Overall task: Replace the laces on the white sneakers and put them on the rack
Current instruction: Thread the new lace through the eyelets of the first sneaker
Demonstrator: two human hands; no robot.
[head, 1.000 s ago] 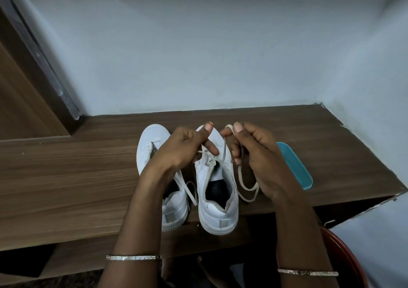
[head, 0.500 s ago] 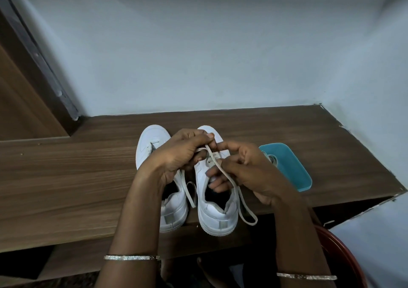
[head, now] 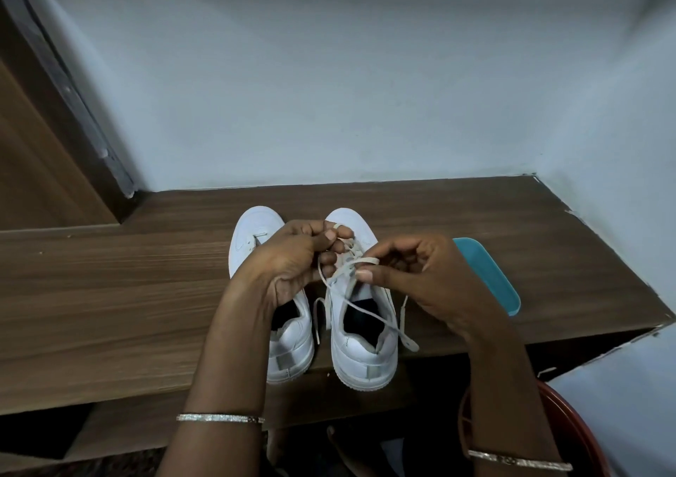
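Fingers (head: 380,278) pinching off-white lace (head: 351,268), seemingly half-threaded

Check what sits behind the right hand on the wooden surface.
A teal tray lies on the wooden surface behind the right hand. Only its far and right part shows; the hand covers the rest, so whether it holds anything cannot be told.

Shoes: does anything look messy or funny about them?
Slightly. The right sneaker has an untied lace; its loose ends trail beside it while the left hand and right hand pinch it. Both heels seem to poke past the wooden shelf edge.
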